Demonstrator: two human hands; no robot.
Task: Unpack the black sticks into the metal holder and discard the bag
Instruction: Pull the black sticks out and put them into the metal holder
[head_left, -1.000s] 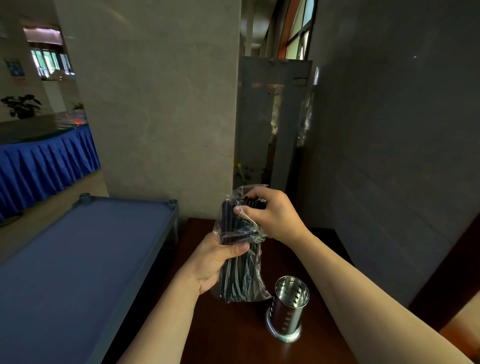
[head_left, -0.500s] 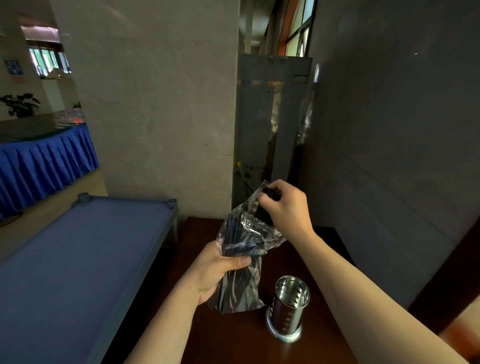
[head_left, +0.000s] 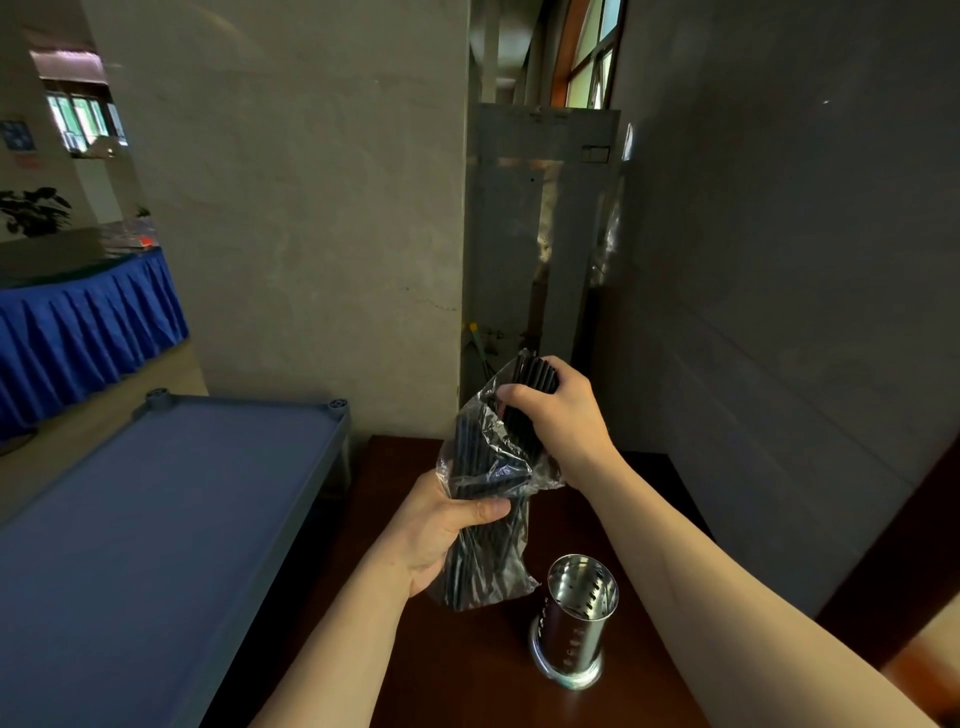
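Black sticks (head_left: 535, 379) held above the counter (head_left: 447, 670), half inside the clear bag (head_left: 488, 467); I judge them light, stiff, slippery in a bundle. My right hand (head_left: 563, 415) fingers clench their exposed tops, the best hold; left hand (head_left: 441, 525) grips the crinkly bag mid-length. Metal holder (head_left: 576, 618) stands upright near the counter's front-right.

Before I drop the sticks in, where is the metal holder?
In the head view, the metal holder stands upright on the brown table, low and right of centre, just right of the bag.

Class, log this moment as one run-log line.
left hand: grips bag | right hand: grips black sticks | metal holder: empty, upright
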